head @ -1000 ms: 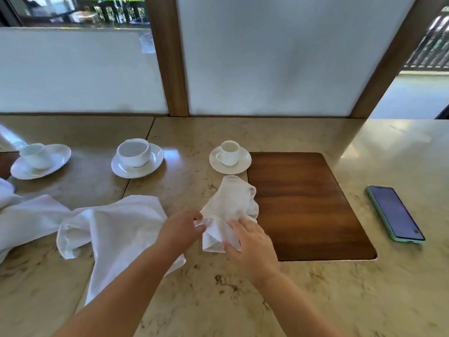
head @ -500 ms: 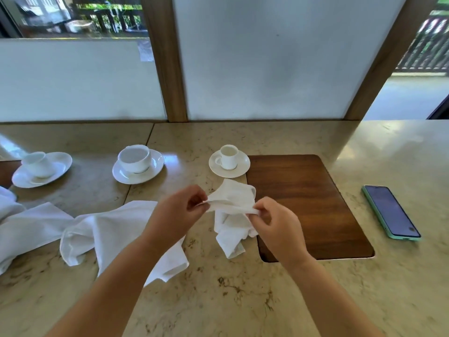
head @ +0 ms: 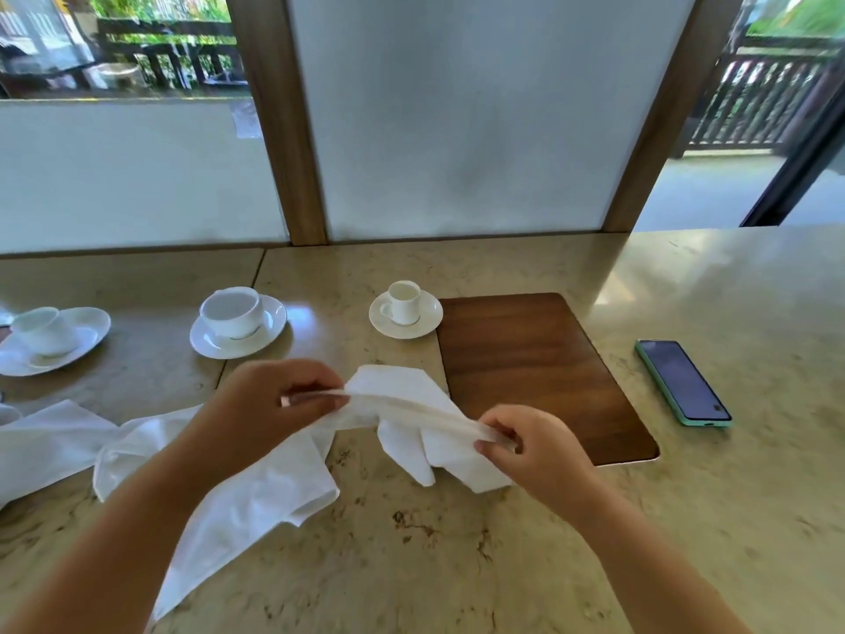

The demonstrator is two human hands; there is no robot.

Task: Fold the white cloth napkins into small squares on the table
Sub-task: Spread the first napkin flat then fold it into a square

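nearest the person, another loose white napkin (head: pixel 256 491) lies spread and rumpled on the table (head: pixel 457 565), to the left of the wooden board (head: pixel 539 372), untouched for now. just past it the left hand (head: pixel 274 404) and the right hand (head: pixel 535 446) each pinch one end of the same hem of the held napkin (head: pixel 411 418), each grip closed tight on cloth, so the edge runs taut between them above the table just left of the board while the rest hangs crumpled, its lower folds seeming to touch the table. to do this step well, it looks wise to draw the hands further apart until the hem is straight, give a light shake so the bunched cloth drops open, and only then lay it flat left of the board with corners squared before the first fold. beyond, the small cup (head: pixel 404 302) on its saucer sits at the board's far left corner, close enough to catch a swinging corner; the phone (head: pixel 683 382) lies well right of the board.
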